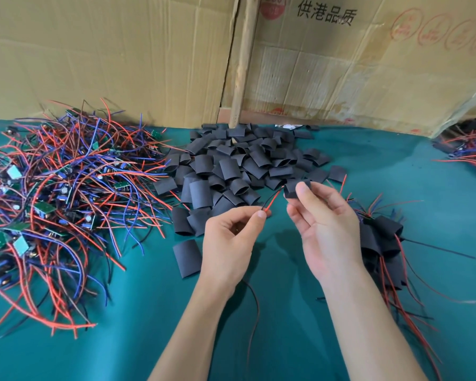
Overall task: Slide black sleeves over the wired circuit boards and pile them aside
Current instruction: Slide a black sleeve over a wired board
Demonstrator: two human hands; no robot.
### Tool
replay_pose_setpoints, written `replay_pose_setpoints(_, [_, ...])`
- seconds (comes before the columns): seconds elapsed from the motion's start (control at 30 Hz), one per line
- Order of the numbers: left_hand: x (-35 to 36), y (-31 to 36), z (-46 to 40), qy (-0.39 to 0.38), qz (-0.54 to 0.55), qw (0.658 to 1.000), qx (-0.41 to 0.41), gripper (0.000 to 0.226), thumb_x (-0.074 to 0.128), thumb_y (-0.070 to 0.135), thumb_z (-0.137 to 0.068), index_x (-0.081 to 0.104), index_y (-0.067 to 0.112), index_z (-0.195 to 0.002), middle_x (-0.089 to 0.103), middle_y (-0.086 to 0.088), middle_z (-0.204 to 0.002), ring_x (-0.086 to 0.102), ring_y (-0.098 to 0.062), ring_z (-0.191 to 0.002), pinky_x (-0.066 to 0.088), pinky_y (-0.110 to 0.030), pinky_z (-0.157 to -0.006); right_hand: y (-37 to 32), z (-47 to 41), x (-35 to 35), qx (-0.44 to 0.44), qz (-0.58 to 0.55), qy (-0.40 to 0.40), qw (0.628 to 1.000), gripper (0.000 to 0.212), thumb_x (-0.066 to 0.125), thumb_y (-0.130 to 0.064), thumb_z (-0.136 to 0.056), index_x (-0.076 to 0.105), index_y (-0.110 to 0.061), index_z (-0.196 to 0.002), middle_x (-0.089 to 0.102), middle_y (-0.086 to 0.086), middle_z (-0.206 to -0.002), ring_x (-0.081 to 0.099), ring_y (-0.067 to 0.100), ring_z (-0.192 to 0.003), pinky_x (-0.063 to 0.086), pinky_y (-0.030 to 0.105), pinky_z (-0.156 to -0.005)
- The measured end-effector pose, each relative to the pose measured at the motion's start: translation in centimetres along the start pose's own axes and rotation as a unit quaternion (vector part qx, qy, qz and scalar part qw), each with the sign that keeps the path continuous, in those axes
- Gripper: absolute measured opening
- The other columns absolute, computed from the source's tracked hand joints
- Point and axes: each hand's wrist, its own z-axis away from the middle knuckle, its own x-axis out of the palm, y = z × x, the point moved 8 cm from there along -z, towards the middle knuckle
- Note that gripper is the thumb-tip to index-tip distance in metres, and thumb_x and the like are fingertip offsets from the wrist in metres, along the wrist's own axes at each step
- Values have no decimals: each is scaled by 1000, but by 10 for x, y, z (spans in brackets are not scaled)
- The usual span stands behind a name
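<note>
My left hand (232, 240) pinches a pair of thin wires (271, 202), one red and one black, whose free ends point up and right. Their board is hidden inside my fist, and more wire trails below my wrist. My right hand (324, 229) holds one black sleeve (293, 189) between thumb and fingers, its opening just right of the wire tips. A heap of loose black sleeves (239, 171) lies behind my hands. Unsleeved green boards with red, blue and black wires (58, 199) are piled at left. Sleeved boards (379, 237) lie stacked at right.
Teal cloth (149, 325) covers the table. Cardboard sheets (121, 50) and a wooden stick (242, 64) stand along the back edge. Another tangle of wired parts (470, 152) lies at the far right edge.
</note>
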Motion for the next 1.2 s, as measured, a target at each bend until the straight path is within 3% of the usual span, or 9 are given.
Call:
replay_pose_setpoints(0.17, [1, 0, 0, -6, -2, 1000, 6, 15, 71, 18, -95, 81, 26, -87, 64, 18, -65, 45, 0, -58, 37, -9, -57, -4, -3, -6, -14, 7, 13, 1000, 14, 79, -6, -85, 70, -9, -96, 71, 4, -85, 70, 21, -81, 58, 26, -74])
replay_pose_setpoints(0.37, [2, 2, 0, -18, -21, 1000, 12, 16, 71, 16, -95, 81, 25, -86, 70, 12, -73, 50, 0, -61, 39, -11, -61, 0, -2, 1, 13, 77, -39, 996, 12, 83, -11, -78, 78, -20, -84, 75, 8, -87, 71, 21, -80, 58, 27, -69])
replay_pose_setpoints(0.57, [1, -1, 2, -19, -117, 993, -2, 21, 64, 13, -97, 73, 30, -88, 64, 22, -71, 55, 3, -66, 40, -13, -66, 12, -1, 7, 37, 178, -110, 977, 30, 85, -5, -77, 73, -14, -104, 71, -1, -76, 68, 15, -76, 54, 27, -69])
replay_pose_setpoints(0.73, [6, 2, 5, -45, -134, 990, -11, 38, 49, 3, -95, 65, 21, -124, 69, 2, -100, 60, -12, -88, 51, -28, -84, 14, 3, 15, 35, 248, -143, 958, 46, 86, -13, -66, 72, -18, -109, 77, 7, -84, 70, 15, -77, 53, 19, -68])
replay_pose_setpoints(0.83, [5, 2, 4, -45, -122, 991, -12, 48, 43, 15, -83, 62, 22, -127, 68, 5, -103, 61, -9, -92, 51, -26, -85, 26, 5, 16, 84, 199, -136, 967, 60, 85, 1, -74, 61, -21, -125, 79, 12, -94, 73, 20, -81, 54, 21, -66])
replay_pose_setpoints(0.9, [4, 2, 4, -41, -127, 991, -9, 54, 40, 16, -79, 61, 19, -129, 70, 9, -111, 63, -5, -103, 50, -23, -91, 33, 8, 16, 110, 159, -115, 974, 57, 80, 7, -78, 60, -17, -126, 79, 12, -93, 73, 20, -77, 54, 22, -63])
replay_pose_setpoints(1.03, [9, 4, 7, -63, -96, 993, -18, 55, 38, 10, -79, 58, 18, -130, 67, 8, -107, 64, -23, -110, 54, -48, -98, 39, 13, 25, 128, 173, -160, 963, 39, 75, 9, -81, 71, -9, -115, 78, 13, -92, 72, 22, -77, 53, 24, -64])
replay_pose_setpoints(1.1, [10, 3, 6, -72, -102, 992, -23, 60, 37, 11, -79, 51, 18, -136, 64, 8, -107, 63, -20, -109, 54, -41, -98, 36, 11, 23, 103, 212, -159, 959, 31, 76, 8, -80, 75, -10, -105, 78, 14, -94, 71, 24, -81, 52, 28, -69])
replay_pose_setpoints(1.2, [11, 4, 7, -76, -132, 988, -22, 64, 41, 15, -76, 46, 26, -139, 61, 8, -109, 61, -7, -99, 48, -17, -87, 33, 9, 21, 79, 214, -145, 963, 22, 75, 10, -79, 78, -10, -89, 78, 13, -89, 70, 24, -79, 52, 29, -69])
